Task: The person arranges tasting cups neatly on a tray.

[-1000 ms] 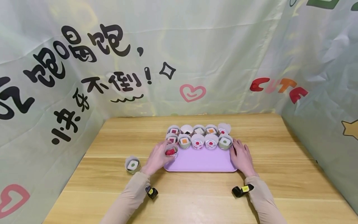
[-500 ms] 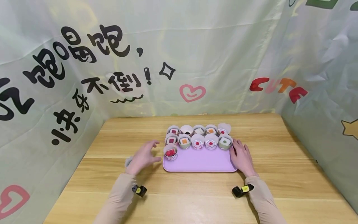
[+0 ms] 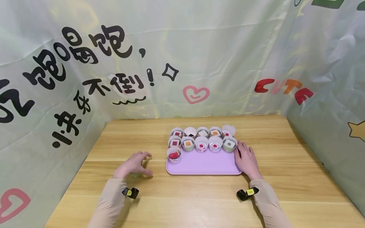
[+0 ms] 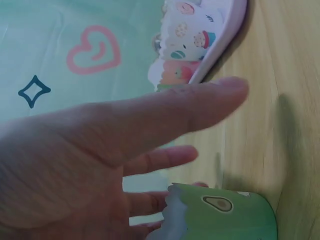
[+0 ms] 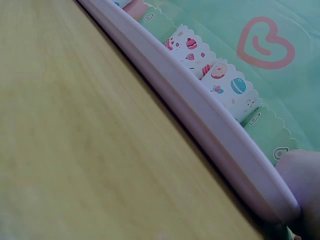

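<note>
Over a green paper baking cup (image 4: 235,220) with an avocado print, my left hand (image 3: 132,166) hovers left of the tray, thumb and fingers spread apart. Most of this cup hides beneath the hand in the head view. The fingers reach behind the cup in the left wrist view, with the thumb stretched out away from it. My right hand (image 3: 247,161) rests at the right edge of the lilac tray (image 3: 205,166), beside a green cup (image 3: 229,144). A cup with a red filling (image 3: 174,155) stands at the tray's left, in front of two rows of filled cups.
The wooden table (image 3: 194,202) reaches back to a pale printed cloth (image 3: 228,57) that hangs behind it and at both sides. A black wrist camera (image 3: 130,192) sits on the left sleeve, another camera (image 3: 247,193) on the right.
My left hand has let go of the red-filled cup on the tray's left and moved left, over the green cup on the table. The right hand stays at the tray's edge.
</note>
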`<action>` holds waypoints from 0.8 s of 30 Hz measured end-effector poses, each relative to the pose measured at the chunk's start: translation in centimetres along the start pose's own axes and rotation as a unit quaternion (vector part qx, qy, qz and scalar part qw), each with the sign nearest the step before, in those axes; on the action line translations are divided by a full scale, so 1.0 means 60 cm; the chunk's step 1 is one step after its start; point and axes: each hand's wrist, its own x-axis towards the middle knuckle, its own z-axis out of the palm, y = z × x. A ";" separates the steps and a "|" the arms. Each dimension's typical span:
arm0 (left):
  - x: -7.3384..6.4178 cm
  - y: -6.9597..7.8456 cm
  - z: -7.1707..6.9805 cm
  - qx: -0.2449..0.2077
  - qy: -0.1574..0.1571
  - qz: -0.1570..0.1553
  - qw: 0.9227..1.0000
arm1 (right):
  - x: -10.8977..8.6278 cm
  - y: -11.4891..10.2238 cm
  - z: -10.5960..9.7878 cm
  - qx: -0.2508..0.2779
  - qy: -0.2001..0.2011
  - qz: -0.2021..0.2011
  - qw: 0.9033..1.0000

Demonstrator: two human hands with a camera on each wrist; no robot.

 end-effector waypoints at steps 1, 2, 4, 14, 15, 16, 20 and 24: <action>-0.001 0.000 0.000 0.003 0.000 -0.006 1.000 | 0.000 0.000 0.000 0.000 -0.002 0.002 1.000; -0.003 -0.001 0.000 0.008 0.002 -0.010 1.000 | -0.001 0.000 0.000 -0.001 -0.004 0.003 1.000; -0.005 -0.001 -0.001 0.017 0.008 -0.013 1.000 | -0.001 0.000 -0.001 -0.001 -0.006 0.004 1.000; -0.017 -0.001 -0.008 0.036 -0.021 -0.077 0.996 | -0.001 -0.003 -0.004 -0.003 -0.008 0.006 1.000; -0.017 -0.002 -0.008 0.035 -0.023 -0.081 0.996 | -0.001 -0.003 -0.004 -0.004 -0.008 0.006 1.000; -0.017 -0.002 -0.008 0.035 -0.024 -0.083 0.996 | -0.001 -0.003 -0.003 -0.004 -0.008 0.006 1.000; -0.015 -0.005 -0.008 0.037 -0.022 -0.082 0.996 | -0.001 -0.001 -0.002 -0.004 -0.007 0.006 1.000; -0.014 -0.007 -0.008 0.030 -0.023 -0.083 0.996 | 0.000 0.001 -0.001 -0.003 -0.006 0.006 1.000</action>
